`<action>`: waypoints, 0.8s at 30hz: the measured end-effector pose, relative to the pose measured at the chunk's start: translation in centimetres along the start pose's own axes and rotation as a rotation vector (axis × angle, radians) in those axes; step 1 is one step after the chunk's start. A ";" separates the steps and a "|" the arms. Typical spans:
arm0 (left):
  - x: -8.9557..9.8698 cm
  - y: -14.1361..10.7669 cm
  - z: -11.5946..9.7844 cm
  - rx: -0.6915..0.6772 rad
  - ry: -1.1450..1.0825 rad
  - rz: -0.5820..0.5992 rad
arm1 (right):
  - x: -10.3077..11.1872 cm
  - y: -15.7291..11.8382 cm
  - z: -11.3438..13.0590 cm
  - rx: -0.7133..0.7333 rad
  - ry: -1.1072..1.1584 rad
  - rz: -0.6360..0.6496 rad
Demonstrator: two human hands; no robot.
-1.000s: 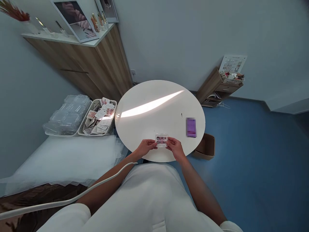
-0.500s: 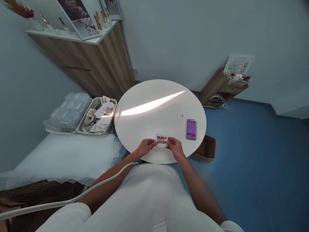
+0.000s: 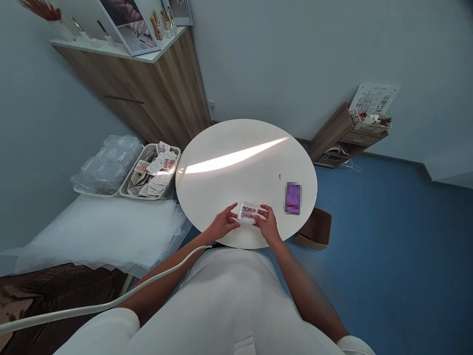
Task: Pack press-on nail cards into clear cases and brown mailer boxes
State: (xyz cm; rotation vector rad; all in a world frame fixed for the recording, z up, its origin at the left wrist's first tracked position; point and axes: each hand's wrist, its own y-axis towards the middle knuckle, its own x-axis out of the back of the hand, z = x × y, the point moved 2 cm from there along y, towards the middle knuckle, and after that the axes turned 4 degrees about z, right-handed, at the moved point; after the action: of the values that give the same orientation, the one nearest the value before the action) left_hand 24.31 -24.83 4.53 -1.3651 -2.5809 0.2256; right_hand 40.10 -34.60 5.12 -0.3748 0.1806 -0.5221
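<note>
A small clear plastic case with rows of dark and pink nail-shaped pieces, apparently press-on nails, is over the near part of the white oval table. On its right side, my right hand grips the case, thumb over the near right edge and fingers behind. My left hand is at the left side, its thumb and fingers spread apart around that edge. Whether its fingertips touch the case I cannot tell.
A purple pixelated item lies at the table's right. An open cardboard box stands below it. On the left are a basket of printed cards, clear plastic trays and white sheets. A white cable crosses my left arm.
My left hand's fingers have come off the case and spread apart. My right hand still has the case, which is now slightly tilted. The view has shifted a little.
</note>
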 end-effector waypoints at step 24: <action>7.6 -5.3 4.6 0.161 0.220 -0.360 | -11.0 3.1 -2.2 0.315 -0.785 0.406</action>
State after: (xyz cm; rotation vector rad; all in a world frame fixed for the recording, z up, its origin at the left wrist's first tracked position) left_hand 14.79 -21.66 2.22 -0.8038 -2.5023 0.2047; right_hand 31.50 -27.08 2.66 -0.2034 -0.5715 0.0255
